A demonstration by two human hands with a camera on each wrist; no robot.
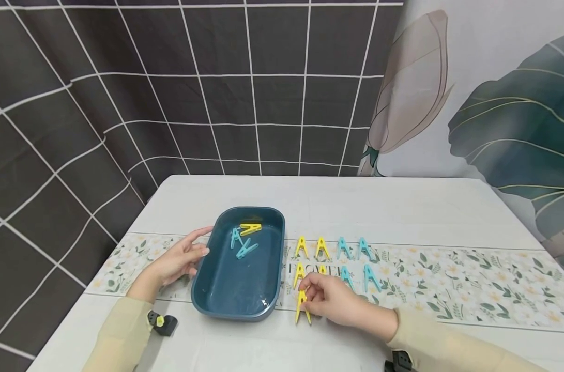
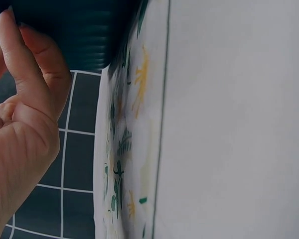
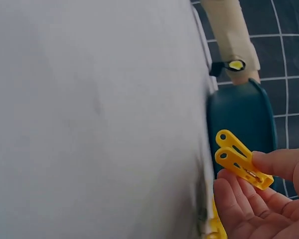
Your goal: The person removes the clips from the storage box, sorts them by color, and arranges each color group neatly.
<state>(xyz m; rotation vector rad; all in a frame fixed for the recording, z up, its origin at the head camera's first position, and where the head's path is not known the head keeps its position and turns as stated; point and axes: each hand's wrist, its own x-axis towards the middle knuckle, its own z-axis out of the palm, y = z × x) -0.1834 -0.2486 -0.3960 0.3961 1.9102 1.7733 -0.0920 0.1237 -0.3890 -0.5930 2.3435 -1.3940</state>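
Note:
My left hand [image 1: 178, 262] touches the left wall of a dark blue tray [image 1: 239, 289], its fingers relaxed; the left wrist view shows the fingertips against the tray's side. Inside the tray lie a yellow clothespin [image 1: 250, 228] and two light blue ones [image 1: 247, 249]. Right of the tray, my right hand [image 1: 330, 300] pinches a yellow clothespin [image 1: 302, 309] between thumb and fingers, which the right wrist view shows up close [image 3: 243, 162]. Just beyond that hand stand two rows of clothespins, yellow ones [image 1: 301, 247] on the left, light blue ones [image 1: 371, 278] on the right. Fingers partly cover one yellow clothespin.
A white table [image 1: 384, 206] carries a floral printed band [image 1: 449, 284] across its middle. Behind it hangs a dark cloth with a white grid [image 1: 226, 98], and at the right a pale curtain with large leaves [image 1: 519, 119].

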